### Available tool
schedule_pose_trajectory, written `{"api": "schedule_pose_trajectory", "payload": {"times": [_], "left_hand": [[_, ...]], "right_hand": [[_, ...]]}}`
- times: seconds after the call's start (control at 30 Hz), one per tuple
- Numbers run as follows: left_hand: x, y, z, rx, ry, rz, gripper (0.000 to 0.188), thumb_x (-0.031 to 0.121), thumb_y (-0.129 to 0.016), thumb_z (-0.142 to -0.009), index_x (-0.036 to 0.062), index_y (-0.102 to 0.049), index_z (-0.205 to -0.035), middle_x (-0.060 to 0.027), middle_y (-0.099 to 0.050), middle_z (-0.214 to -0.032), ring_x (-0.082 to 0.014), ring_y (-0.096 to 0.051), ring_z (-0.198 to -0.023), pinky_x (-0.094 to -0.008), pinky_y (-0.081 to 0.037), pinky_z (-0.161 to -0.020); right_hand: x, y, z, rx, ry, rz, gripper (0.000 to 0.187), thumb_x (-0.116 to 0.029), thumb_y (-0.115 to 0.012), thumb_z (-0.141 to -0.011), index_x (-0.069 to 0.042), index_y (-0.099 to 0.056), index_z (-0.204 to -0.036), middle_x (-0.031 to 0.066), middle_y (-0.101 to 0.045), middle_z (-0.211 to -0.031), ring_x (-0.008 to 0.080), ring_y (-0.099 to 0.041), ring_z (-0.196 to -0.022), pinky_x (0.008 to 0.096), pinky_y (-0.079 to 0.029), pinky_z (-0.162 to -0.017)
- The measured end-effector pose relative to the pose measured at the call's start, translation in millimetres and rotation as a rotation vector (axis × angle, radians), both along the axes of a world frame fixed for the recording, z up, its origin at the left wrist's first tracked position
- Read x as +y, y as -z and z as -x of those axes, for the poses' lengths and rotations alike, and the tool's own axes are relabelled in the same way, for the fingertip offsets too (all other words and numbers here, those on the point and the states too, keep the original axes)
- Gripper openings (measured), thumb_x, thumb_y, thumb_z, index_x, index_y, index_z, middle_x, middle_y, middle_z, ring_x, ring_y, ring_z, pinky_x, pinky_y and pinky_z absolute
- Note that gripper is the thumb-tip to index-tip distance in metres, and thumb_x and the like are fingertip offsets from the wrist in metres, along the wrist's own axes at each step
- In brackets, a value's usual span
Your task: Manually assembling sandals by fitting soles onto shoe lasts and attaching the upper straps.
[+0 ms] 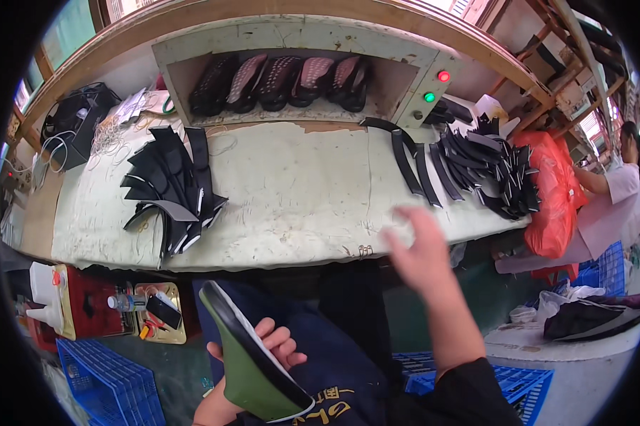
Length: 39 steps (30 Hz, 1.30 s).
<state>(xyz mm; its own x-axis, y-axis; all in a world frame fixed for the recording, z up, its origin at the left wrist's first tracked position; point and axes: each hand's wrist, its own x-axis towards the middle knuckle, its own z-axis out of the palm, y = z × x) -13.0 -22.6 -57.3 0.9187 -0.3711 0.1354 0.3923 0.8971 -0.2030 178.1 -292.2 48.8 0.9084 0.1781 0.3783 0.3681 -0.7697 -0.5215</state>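
Over the lap, below the table's (291, 192) near edge, I have the sole (257, 369): long, curved and tilted, its plain green face outward, bordered by a black band and a thin pale rim. The left hand (280, 343) holds it, fingers curled round its far side. The right hand (421, 252) shows me thumb and fingers spread wide over the table's front edge. Black strips lie in a heap (165, 170) on the left and in a bigger pile (469, 160) on the right, beside a red bag (550, 195). Behind, a cabinet (425, 74) holds a row of dark, dotted shoes (274, 84). Blue crates (114, 383) stand below. Blur keeps me from making out the right fingertips. The sole hides the left palm; the bag partly covers a co-worker (611, 213).
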Motion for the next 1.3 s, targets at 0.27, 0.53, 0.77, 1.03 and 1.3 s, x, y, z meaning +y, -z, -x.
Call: {"api": "schedule_pose_trajectory", "payload": {"times": [0.27, 0.53, 0.77, 1.03, 1.3], "left_hand": [[-4.3, -6.8, -15.4, -0.288, -0.070, -0.157, 0.084, 0.075, -0.083, -0.062, 0.0108, -0.052, -0.107, -0.0020, -0.055, -0.104, -0.0241, -0.054, -0.104, -0.0524, -0.028, -0.121], [20.7, 60.0, 20.0, -0.171, 0.131, -0.529, 0.104, 0.057, -0.086, -0.067, 0.0001, -0.044, -0.143, -0.0145, -0.053, -0.139, -0.0322, -0.044, -0.140, -0.0501, -0.028, -0.122], [11.3, -59.6, -24.9, -0.148, 0.174, -0.623, 0.120, 0.068, -0.083, -0.062, -0.0029, -0.039, -0.149, -0.0175, -0.041, -0.155, -0.0322, -0.036, -0.148, -0.0499, -0.032, -0.120], [17.5, -67.2, -6.7, -0.123, 0.229, -0.887, 0.127, 0.070, -0.083, -0.063, -0.0014, -0.032, -0.155, -0.0174, -0.034, -0.161, -0.0276, -0.035, -0.149, -0.0470, -0.029, -0.123], [32.1, -79.5, 12.0, 0.179, 0.397, -0.834, 0.128, 0.072, -0.083, -0.061, 0.0055, -0.032, -0.157, -0.0170, -0.032, -0.162, -0.0270, -0.038, -0.148, -0.0429, -0.030, -0.123]], "right_hand": [[-94.1, 65.2, -101.6, -0.266, 0.157, 0.684, 0.040, -0.016, -0.068, -0.082, -0.005, -0.065, -0.120, 0.0155, -0.065, -0.109, 0.0314, -0.061, -0.109, 0.0502, -0.038, -0.104], [-72.5, 37.3, -89.3, -0.333, 0.230, 0.415, 0.020, -0.014, -0.066, -0.089, -0.005, -0.071, -0.105, 0.0093, -0.065, -0.085, 0.0263, -0.062, -0.086, 0.0448, -0.041, -0.091], [-46.4, 3.6, -26.2, -0.082, 0.098, -0.419, 0.017, -0.004, -0.067, -0.091, 0.003, -0.068, -0.106, 0.0069, -0.063, -0.086, 0.0185, -0.058, -0.079, 0.0314, -0.043, -0.077], [49.7, -37.2, 86.1, 0.392, -0.744, -1.191, 0.017, 0.004, -0.070, -0.082, 0.006, -0.069, -0.099, 0.0158, -0.069, -0.094, 0.0186, -0.059, -0.079, 0.0339, -0.049, -0.081], [72.8, -19.6, 124.6, 0.506, -0.651, -0.445, 0.015, -0.011, -0.070, -0.089, 0.001, -0.061, -0.085, 0.0143, -0.057, -0.080, 0.0297, -0.057, -0.076, 0.0390, -0.050, -0.086]]}}
